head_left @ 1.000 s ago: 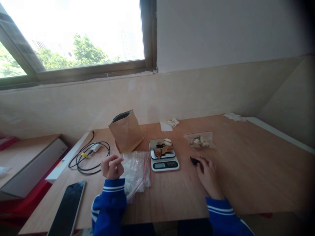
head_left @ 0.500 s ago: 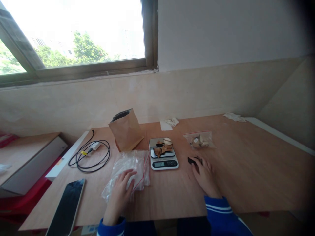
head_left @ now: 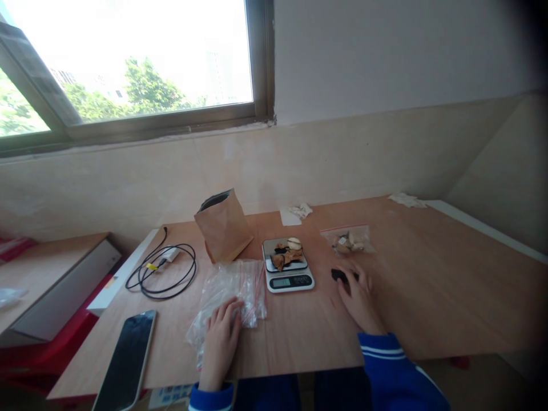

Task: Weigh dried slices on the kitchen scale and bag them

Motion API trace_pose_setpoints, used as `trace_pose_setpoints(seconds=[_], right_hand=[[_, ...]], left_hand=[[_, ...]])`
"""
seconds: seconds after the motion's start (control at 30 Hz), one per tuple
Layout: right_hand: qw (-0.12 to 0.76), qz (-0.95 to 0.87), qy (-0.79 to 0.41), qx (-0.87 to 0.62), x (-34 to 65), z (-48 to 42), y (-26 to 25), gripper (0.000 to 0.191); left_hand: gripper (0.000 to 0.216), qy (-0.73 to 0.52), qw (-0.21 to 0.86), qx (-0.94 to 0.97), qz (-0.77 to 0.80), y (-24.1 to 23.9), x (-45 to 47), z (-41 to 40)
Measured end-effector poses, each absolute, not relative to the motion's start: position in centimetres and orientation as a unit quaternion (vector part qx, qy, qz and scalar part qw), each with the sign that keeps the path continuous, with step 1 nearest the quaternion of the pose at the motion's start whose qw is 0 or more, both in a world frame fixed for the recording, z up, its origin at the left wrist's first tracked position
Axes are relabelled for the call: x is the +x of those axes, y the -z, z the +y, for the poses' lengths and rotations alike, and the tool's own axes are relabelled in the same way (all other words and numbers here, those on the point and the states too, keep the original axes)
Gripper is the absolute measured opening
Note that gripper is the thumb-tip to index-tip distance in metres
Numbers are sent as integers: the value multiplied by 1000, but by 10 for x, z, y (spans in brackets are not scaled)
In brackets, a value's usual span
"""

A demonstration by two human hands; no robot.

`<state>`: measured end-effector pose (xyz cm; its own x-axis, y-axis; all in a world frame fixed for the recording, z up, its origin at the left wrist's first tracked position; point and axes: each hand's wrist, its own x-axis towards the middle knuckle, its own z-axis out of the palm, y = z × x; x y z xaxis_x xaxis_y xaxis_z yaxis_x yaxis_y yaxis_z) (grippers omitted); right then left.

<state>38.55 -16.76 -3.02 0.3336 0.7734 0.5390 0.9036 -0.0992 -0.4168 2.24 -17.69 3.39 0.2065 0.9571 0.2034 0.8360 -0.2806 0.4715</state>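
My left hand (head_left: 224, 331) lies flat with its fingers stretched out over clear zip bags (head_left: 218, 279) with red seal strips. At the right, my right hand (head_left: 357, 294) has its thumb and fingers closed round a small black dried piece (head_left: 338, 274) close to the tabletop. Between the hands stands a white digital kitchen scale (head_left: 291, 283), its display too small to read. Several brown dried pieces (head_left: 286, 260) and a pale slice (head_left: 294, 243) rest on its plate. Beyond my right hand lies a zip bag (head_left: 350, 241) of pale dried pieces.
An upright brown paper pouch (head_left: 225, 225) stands behind the clear bags. A coiled black cable (head_left: 194, 268) with a white adapter and a smartphone (head_left: 128, 357) lie at left. Crumpled white paper (head_left: 301, 210) sits by the wall. The wooden table (head_left: 436, 285) ends close to my body.
The view has shifted slightly. My left hand has settled lower on the bags, its fingers closer together. My right fingers have drawn in around the black piece.
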Motion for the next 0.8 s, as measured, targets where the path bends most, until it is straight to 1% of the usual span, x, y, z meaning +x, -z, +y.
trace_pose_setpoints(seconds=[0.1,0.2,0.27,0.37,0.47,0.53,0.67,0.8], right_hand=[[396,-579,100,-706,375,-160,9,33],[398,-660,69,-634,359,-138,-28,32],[371,-731,35,-571,345,-114,-54,33],[283,-808,-11,-517,325,-73,-83,29],[172,-832,-29,-527,309,-37,-91,22],[139,-834,-37,-532,302,-20,-89,20],[134,-835,-46,-531,294,-4,-84,21],[157,-828,-50,-537,299,-6,-95,12]], left_hand=[[32,-227,135,766,586,-33,22,-176],[32,-224,134,767,586,-32,22,-176],[32,-221,129,768,587,-33,22,-177],[32,-216,123,768,590,-34,23,-178],[32,-218,122,769,589,-36,23,-179],[31,-222,126,767,588,-36,23,-180],[31,-230,134,766,585,-37,23,-180],[31,-226,134,769,583,-38,22,-181]])
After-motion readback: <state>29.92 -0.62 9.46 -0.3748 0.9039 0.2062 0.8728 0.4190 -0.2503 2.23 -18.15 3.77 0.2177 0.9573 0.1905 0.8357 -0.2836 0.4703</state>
